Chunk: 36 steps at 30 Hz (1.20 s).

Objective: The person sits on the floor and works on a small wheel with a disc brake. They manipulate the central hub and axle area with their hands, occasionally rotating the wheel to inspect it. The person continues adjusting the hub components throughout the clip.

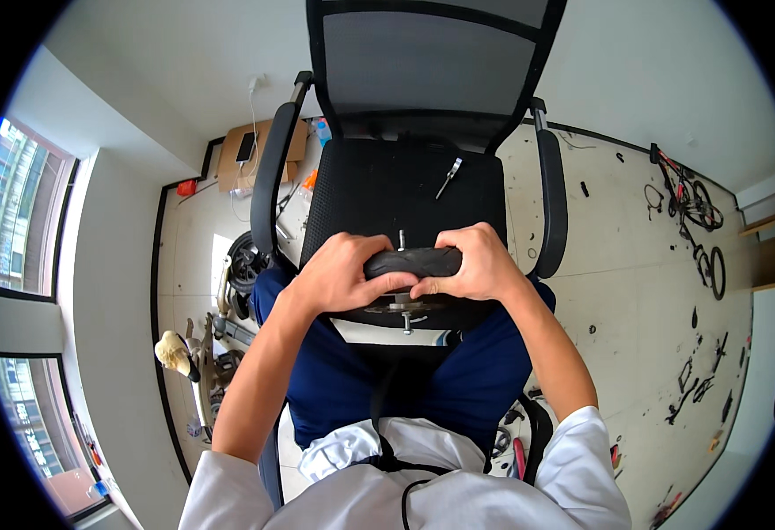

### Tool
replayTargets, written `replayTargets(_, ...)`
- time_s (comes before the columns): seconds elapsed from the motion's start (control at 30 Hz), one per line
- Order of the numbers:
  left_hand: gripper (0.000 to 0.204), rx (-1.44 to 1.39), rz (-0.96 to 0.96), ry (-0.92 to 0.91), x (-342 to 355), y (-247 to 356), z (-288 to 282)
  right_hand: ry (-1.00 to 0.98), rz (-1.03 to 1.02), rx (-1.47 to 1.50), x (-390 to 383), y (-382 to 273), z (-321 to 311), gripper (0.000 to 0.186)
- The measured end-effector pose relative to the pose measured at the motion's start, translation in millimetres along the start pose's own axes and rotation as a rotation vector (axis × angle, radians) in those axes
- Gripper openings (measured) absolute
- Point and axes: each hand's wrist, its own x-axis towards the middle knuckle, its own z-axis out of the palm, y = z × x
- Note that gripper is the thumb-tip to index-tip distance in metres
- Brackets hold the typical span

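Note:
A small wheel with a black rubber tyre is held upright and nearly edge-on at the front of the chair seat. My left hand wraps round its left side, thumb across the tread. On the opposite side my right hand grips it the same way, and the two thumb tips almost meet. A metal axle sticks out of the wheel toward me, and its other end shows beyond the tyre. Part of a disc shows below my thumbs. Farther back on the black seat lies a silver metal piece with a thin shaft.
The office chair's armrests flank the seat. At left, wheels and scooter-like parts lie on the floor near a cardboard box with a phone. Bicycle parts are scattered across the floor at right.

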Motion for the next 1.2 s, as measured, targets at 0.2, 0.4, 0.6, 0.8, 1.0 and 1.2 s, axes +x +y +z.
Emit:
replayTargets(0.2, 0.055, -0.076, -0.013, 0.001, 18, -11, -3, -0.089, 0.095, 0.051, 17, 6, -7, 0.070)
replayTargets(0.4, 0.057, -0.073, -0.039, 0.013, 26, -10, -3, -0.071, 0.150, 0.056, 19, 6, -10, 0.069)
replayTargets(0.6, 0.057, -0.065, -0.092, -0.003, 45, -17, -10, 0.044, 0.073, 0.052, 29, 23, -8, 0.063)
replayTargets(0.8, 0.059, -0.085, -0.159, -0.038, 55, -17, -21, 0.045, 0.019, -0.066, 36, 23, -11, 0.063)
replayTargets(1.0, 0.058, -0.056, -0.117, -0.002, 43, -17, -15, -0.149, 0.090, -0.118, 39, 6, -20, 0.065)
replayTargets(1.2, 0.051, 0.090, 0.063, 0.152, 34, -14, -6, 0.053, -0.018, -0.136, 26, 12, -7, 0.050)
